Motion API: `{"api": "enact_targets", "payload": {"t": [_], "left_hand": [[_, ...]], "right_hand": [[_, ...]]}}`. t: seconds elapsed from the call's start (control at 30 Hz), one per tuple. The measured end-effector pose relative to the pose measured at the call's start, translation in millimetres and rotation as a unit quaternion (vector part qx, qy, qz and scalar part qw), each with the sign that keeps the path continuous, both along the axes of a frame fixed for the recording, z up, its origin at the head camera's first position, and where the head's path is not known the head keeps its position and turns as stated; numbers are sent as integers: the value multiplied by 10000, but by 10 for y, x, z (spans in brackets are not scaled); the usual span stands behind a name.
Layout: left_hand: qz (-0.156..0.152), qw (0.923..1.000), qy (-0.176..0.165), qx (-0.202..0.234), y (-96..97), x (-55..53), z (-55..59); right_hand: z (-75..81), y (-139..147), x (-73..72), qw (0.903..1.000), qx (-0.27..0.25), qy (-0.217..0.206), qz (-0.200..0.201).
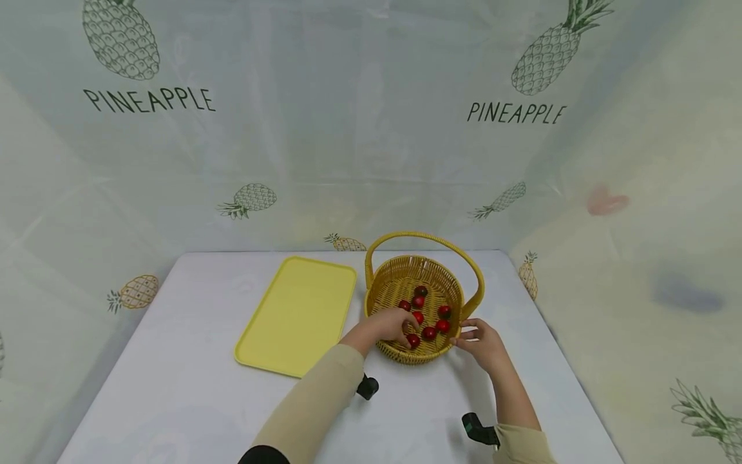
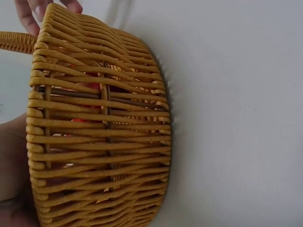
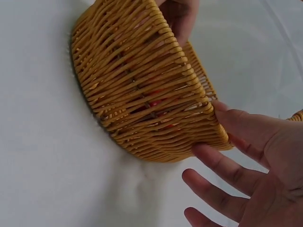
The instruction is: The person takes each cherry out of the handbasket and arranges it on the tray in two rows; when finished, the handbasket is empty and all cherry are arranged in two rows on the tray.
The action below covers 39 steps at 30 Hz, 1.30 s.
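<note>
A round wicker basket [image 1: 406, 354] with a tall arched handle stands on the table, holding several small, round, shiny red fruits [image 1: 429, 333]. My left hand [image 1: 394, 324] reaches over the near left rim into it. Its thumb and fingers are spread apart beside a red fruit [image 1: 413, 341] near the front; in the left wrist view the wicker wall mostly hides them. At the right side, my right hand [image 3: 255, 165] pinches the rim between thumb and index finger, the other fingers spread off the wall. Red patches show through the weave in both wrist views.
A yellow rectangular tray [image 1: 295, 316] lies flat on the white table [image 1: 191, 361], left of the basket. The basket's handle [image 1: 426, 237] arches above its far side. Behind the table hangs a pale curtain [image 1: 359, 129] printed with pineapples.
</note>
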<state>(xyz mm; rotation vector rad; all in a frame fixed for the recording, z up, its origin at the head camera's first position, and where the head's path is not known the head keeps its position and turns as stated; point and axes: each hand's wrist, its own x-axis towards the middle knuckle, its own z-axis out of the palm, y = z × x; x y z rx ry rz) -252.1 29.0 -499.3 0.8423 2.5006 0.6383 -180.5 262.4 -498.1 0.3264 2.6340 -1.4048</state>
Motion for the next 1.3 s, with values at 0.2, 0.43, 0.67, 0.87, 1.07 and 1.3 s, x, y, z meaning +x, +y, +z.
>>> {"api": "enact_targets", "payload": {"t": [0.2,0.43,0.67,0.87,1.07,1.3], "left_hand": [[-120,9998,-51,-144,45,-18,-23],[43,9994,-317,-120,65,-19,-67],[150,9989,-443,0,72,-15,-118],[152,9990,-414,1,70,-30,-107],[85,9989,-383,269,54,-19,-3],[-29,9984,-274,486,21,-24,71]], "right_hand": [[-4,-3,12,10000,-40,20,7],[-6,-41,16,10000,-59,-27,-60],[-19,-51,26,9998,-107,-105,-97],[-33,-43,7,9999,-106,-33,-39],[-29,-38,10,9999,-86,-22,-47],[-2,-61,33,9999,-69,0,-96]]}}
